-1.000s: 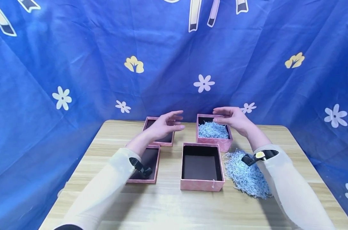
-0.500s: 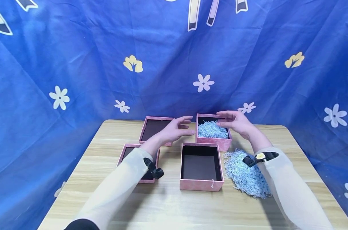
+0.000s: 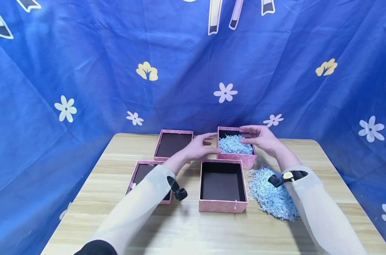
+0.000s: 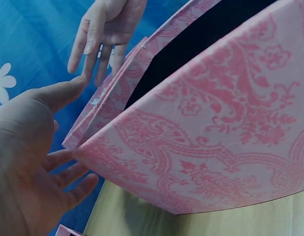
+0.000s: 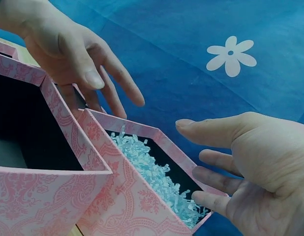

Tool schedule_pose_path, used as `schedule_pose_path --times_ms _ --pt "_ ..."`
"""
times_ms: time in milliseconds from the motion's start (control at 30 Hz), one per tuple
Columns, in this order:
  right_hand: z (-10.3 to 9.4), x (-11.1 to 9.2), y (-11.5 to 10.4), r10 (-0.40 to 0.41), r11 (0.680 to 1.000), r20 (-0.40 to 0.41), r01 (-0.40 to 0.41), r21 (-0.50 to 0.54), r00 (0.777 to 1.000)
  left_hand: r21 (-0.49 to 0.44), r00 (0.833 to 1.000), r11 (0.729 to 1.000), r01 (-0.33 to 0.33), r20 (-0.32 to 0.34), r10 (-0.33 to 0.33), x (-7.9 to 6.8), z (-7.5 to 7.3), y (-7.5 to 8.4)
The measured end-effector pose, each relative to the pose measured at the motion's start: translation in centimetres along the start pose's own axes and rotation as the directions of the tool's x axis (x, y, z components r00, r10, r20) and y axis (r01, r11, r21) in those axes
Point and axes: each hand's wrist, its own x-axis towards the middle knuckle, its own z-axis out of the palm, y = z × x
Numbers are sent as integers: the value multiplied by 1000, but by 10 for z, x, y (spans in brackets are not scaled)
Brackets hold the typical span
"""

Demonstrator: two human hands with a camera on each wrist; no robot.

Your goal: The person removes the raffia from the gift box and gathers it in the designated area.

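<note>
A pink patterned box (image 3: pixel 240 159) with a black inside stands at the back right, holding blue shredded paper (image 3: pixel 234 144). My left hand (image 3: pixel 197 148) is at its left side, fingers extended toward the wall. On the opposite side, my right hand (image 3: pixel 260 137) hovers by the right rim, fingers loosely bent, thumb over the paper. In the right wrist view, my right hand (image 5: pixel 270 167) and left hand (image 5: pixel 73 54) flank the paper-filled box (image 5: pixel 135 206). Whether the fingertips touch its walls, I cannot tell. Neither hand holds anything.
In front stands a second pink box (image 3: pixel 223 205), bare inside. To its right lies a heap of blue shredded paper (image 3: pixel 272 194). Two shallow pink lids lie on the left, a back lid (image 3: pixel 174 143) and a front lid (image 3: pixel 145 170) partly under my left sleeve. A blue curtain (image 3: pixel 186 88) hangs behind the table.
My left hand has moved right, from above the back lid to the left side of the paper-filled box. My right hand has shifted slightly right and lower. The boxes stay put.
</note>
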Motion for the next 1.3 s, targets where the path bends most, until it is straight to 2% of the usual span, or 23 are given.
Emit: schedule_pose_path --times_ms 233,500,767,967,1133,1300 --pt "4 4 2 -5 1000 16 5 9 1000 80 1000 997 15 -23 -14 7 5 -2" --pt "11 11 4 16 998 24 -15 -53 1000 179 999 984 27 -23 -24 8 6 -3" --pt "29 21 7 61 983 -15 -62 -174 998 107 1000 994 0 -17 2 10 8 -11" --pt "40 28 9 83 966 -7 -82 -244 997 61 999 998 25 -28 -23 9 9 -11" --pt "45 33 13 142 956 -14 -141 -258 990 45 999 998 41 -30 -40 9 10 -10" --pt "47 37 17 222 917 0 -209 -339 975 46 998 997 59 -36 -57 8 12 -12"
